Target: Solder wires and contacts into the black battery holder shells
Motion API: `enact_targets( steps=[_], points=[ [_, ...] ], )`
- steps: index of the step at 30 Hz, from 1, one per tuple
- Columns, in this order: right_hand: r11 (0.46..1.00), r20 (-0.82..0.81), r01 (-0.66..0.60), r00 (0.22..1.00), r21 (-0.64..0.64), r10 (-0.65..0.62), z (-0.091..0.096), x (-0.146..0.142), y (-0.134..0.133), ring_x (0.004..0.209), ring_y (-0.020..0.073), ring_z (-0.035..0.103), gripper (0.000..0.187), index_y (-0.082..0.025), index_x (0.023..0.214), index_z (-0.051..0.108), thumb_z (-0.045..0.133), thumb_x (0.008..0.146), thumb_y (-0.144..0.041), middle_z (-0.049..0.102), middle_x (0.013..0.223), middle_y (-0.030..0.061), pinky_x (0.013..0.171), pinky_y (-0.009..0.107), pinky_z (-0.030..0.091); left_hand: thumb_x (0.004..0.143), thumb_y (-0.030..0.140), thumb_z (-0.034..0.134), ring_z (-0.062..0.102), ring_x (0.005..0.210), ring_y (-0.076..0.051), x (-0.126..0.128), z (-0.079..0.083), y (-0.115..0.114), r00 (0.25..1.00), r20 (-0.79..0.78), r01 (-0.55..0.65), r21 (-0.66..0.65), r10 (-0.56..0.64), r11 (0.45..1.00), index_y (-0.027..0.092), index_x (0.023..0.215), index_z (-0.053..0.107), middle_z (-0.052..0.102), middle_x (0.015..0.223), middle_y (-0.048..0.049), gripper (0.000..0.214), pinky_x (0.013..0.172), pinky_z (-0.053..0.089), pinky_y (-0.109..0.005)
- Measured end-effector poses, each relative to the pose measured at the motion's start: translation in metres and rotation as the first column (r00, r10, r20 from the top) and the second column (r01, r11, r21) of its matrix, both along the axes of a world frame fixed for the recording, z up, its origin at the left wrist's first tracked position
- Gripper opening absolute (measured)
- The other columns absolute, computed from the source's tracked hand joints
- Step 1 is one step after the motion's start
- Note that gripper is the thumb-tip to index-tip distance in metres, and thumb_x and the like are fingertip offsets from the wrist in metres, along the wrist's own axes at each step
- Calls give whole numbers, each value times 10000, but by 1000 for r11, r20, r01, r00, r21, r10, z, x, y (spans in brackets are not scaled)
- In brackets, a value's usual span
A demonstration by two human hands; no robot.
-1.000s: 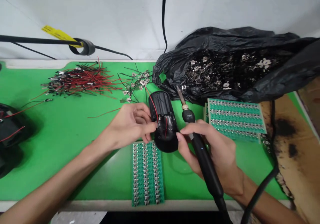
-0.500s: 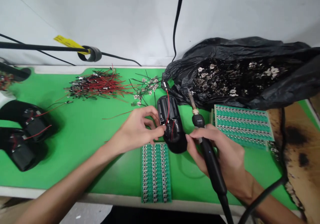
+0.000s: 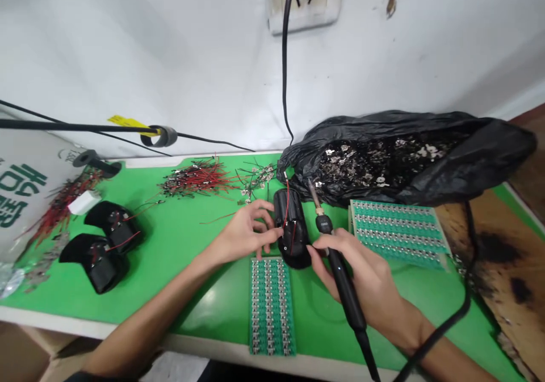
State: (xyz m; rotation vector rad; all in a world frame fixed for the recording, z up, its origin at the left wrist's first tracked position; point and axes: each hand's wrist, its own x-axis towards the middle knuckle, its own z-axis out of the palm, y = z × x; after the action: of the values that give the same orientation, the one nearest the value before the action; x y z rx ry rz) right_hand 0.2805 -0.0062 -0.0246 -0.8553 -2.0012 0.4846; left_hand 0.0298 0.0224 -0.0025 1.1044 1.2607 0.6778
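A black plastic battery holder [image 3: 292,229] lies lengthwise on the green bench mat, with a thin red wire running along it. My left hand [image 3: 249,235] is at its left side, with the fingertips pinched against the holder's edge near the red wire. My right hand [image 3: 361,274] grips a black soldering iron [image 3: 340,274] like a pen. The iron's metal tip [image 3: 313,192] points up the bench, just right of the holder's far end and apart from it. The hand hides part of the iron's handle.
A green panel of metal contacts [image 3: 271,308] lies below the holder, and another [image 3: 395,226] lies to the right. A black bag [image 3: 468,149] holds metal tabs. Red-and-black wires [image 3: 198,179] and two black holders [image 3: 100,251] lie left. The iron's cable [image 3: 451,314] crosses the right.
The view has tilted upward and widened, showing a wall socket and more of the bench's left end. My hands stay at the holder, with the iron in about the same place beside it.
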Motion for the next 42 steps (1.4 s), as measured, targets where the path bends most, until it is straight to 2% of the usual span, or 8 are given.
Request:
enact_targets(
  steps=[4,12,18,23,25,33,39,42],
  points=[
    [1000,-17,-6,1000,16,7,0,-1,3,708,139,697,195,-231,1133,644,704,1027,-80,662,880,-9,634,253,600,717,292,949,411,534,-34,1,-4,-6,995,-35,-86,173,93,981,248,1049,454,458,673,157,598,512,318,-144],
    [998,-44,49,998,33,-48,2,0,9,752,147,754,251,-237,1126,633,805,987,-117,718,917,-7,710,261,641,792,296,888,535,676,-91,-4,-4,-3,991,-86,-66,350,102,934,215,910,524,576,755,60,391,582,420,-203],
    [995,-33,86,996,52,-84,-1,0,11,740,144,732,237,-242,1119,625,810,1000,-155,712,925,-10,713,254,606,1012,419,766,571,718,-114,-21,-15,9,952,-133,-161,549,277,820,174,991,618,585,847,32,287,625,502,-241],
    [989,-23,123,992,78,-122,0,1,14,727,137,690,220,-251,1105,632,793,1010,-135,685,906,-20,703,245,576,869,355,843,588,878,-149,-28,-9,6,904,-175,-163,701,390,694,209,1061,609,613,985,0,336,621,465,-236],
    [988,-18,124,992,87,-123,1,3,14,735,134,685,223,-250,1105,632,786,1010,-121,681,902,-23,711,242,573,827,365,854,581,924,-159,-28,-6,4,900,-189,-144,721,393,678,227,1068,586,611,1040,-9,385,643,474,-253],
    [986,13,102,994,131,-105,-3,3,19,751,121,681,254,-241,1108,642,750,992,-42,672,891,-28,711,225,571,643,490,984,613,1131,-252,-12,-24,-4,938,-209,-93,620,278,779,259,1427,376,550,1412,-126,1019,843,541,-395],
    [981,18,74,997,181,-78,-3,2,15,733,115,661,264,-223,1124,650,745,984,-21,636,876,-27,707,224,575,678,520,974,677,971,-225,-7,-30,-2,982,-110,-86,470,155,879,276,1445,268,603,1326,-118,1070,771,549,-382],
    [977,21,54,998,207,-60,-3,2,14,749,119,668,274,-226,1137,646,740,990,-14,663,899,-16,714,228,586,671,484,980,713,977,-230,-9,-28,0,993,-51,-76,407,106,910,277,1430,244,607,1278,-94,1077,860,605,-424]
  ],
)
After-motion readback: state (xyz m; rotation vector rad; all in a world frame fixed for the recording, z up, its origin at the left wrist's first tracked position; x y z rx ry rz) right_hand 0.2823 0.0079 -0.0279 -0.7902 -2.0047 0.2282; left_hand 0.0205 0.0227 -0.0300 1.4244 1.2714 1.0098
